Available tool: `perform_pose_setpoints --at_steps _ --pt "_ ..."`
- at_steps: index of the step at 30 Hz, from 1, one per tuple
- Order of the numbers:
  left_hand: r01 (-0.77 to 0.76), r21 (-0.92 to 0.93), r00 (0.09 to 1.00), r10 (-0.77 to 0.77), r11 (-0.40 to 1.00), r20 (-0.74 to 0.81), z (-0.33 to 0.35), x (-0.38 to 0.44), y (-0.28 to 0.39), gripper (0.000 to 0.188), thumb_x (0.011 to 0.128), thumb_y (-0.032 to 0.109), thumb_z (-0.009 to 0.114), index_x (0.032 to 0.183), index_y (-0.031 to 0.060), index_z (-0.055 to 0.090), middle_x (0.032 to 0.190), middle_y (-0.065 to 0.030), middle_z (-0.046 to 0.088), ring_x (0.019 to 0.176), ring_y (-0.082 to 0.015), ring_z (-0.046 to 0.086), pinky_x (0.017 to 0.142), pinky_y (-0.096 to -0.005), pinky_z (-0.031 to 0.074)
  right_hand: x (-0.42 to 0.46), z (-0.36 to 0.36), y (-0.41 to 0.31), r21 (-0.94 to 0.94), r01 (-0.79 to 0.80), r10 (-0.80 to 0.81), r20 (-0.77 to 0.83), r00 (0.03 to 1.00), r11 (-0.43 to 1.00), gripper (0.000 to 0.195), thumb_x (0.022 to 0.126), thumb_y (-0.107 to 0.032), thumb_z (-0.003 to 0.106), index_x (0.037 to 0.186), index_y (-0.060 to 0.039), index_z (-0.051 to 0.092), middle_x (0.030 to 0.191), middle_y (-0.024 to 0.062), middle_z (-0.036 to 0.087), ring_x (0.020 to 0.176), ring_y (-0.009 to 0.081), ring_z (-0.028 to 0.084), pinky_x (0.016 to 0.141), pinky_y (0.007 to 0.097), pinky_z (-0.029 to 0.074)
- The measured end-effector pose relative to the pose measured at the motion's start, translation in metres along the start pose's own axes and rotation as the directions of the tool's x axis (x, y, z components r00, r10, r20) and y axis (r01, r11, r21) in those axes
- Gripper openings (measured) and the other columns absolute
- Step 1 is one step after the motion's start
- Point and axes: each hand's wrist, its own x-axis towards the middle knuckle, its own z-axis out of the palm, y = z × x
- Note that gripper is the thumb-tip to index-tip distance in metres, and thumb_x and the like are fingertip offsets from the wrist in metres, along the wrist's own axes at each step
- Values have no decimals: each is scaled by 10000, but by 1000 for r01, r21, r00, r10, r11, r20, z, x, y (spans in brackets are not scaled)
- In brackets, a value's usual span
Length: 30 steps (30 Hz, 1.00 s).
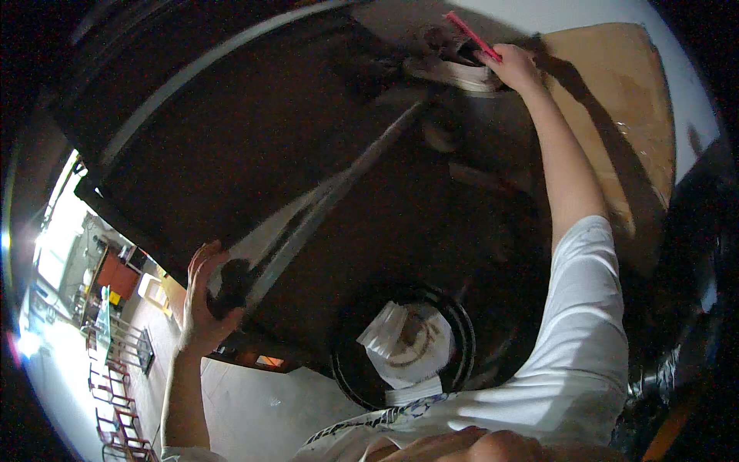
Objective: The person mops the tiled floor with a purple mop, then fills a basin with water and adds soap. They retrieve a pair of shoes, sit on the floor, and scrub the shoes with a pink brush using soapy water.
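My right hand [515, 66] grips a slim pink-red tool [473, 36] at its lower end; its kind cannot be told. Just below it lies a pale, shoe-like thing [462, 75] with a dark opening, partly in shadow. At the left, my left hand [208, 300] curves, fingers and thumb apart, around a dark rounded patch at the edge of a large dark panel [173, 190]. Whether it grips anything there is unclear. Pale bars [340, 185] run diagonally from near that hand towards the upper middle.
Close to my body, a black round rim [469, 346] surrounds crumpled white paper or cloth [410, 341]. A tan, cardboard-like sheet [618, 98] lies at upper right, under my right arm's shadow. Beyond the panel, at far left, stand chairs [112, 381] and a glass-topped table [104, 329].
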Motion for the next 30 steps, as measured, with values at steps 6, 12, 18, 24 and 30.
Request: perform_pose_setpoints --at_steps 6,12,18,24,30 --pt "34 20 999 -35 999 32 -6 -2 1 697 529 122 617 1200 99 431 1325 -156 327 1265 -334 247 1035 -451 194 46 67 3 209 145 -155 33 987 967 497 728 -521 618 730 -24 610 658 155 568 630 286 541 639 364 430" --pt "89 61 992 -94 994 83 -19 -6 13 641 576 166 611 1186 85 432 1325 -172 332 1274 -349 230 1036 -470 176 65 101 7 148 128 -139 67 988 981 389 730 -398 645 845 -28 607 733 175 588 705 311 569 671 362 437" --pt "126 57 980 -133 990 146 -19 -11 7 689 699 499 636 1216 98 418 1336 -183 296 1269 -320 237 1018 -436 218 99 133 10 136 96 -110 94 989 986 281 706 -149 595 962 -34 586 927 203 594 907 372 552 769 418 437" --pt "98 100 986 -111 990 126 -19 -7 11 620 618 234 625 1188 77 437 1297 -175 361 1247 -355 270 1013 -469 211 62 122 -31 -116 136 -149 -108 983 984 244 758 -140 528 977 -49 584 946 224 574 892 391 539 759 444 435" --pt "83 33 990 -86 996 110 -23 -10 14 662 568 156 626 1198 79 439 1289 -146 382 1245 -339 278 1033 -452 195 48 61 -39 -1 36 -36 -252 967 999 253 800 -274 501 913 -89 631 851 190 608 824 372 562 722 427 442"
